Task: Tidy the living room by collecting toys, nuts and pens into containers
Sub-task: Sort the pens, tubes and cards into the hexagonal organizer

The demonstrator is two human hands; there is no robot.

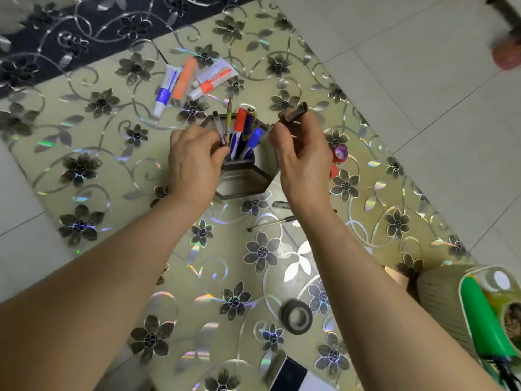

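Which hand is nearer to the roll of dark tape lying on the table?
The right hand. It is above the pen holder's right side, while the left hand is on the holder's left side, further across from the tape roll.

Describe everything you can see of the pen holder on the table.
The pen holder is a dark brown hexagonal pot, wood-like, with paler panels. It stands open-topped on the flowered table, between both hands. Red and blue pens and a pencil stand in it. The left hand touches its side.
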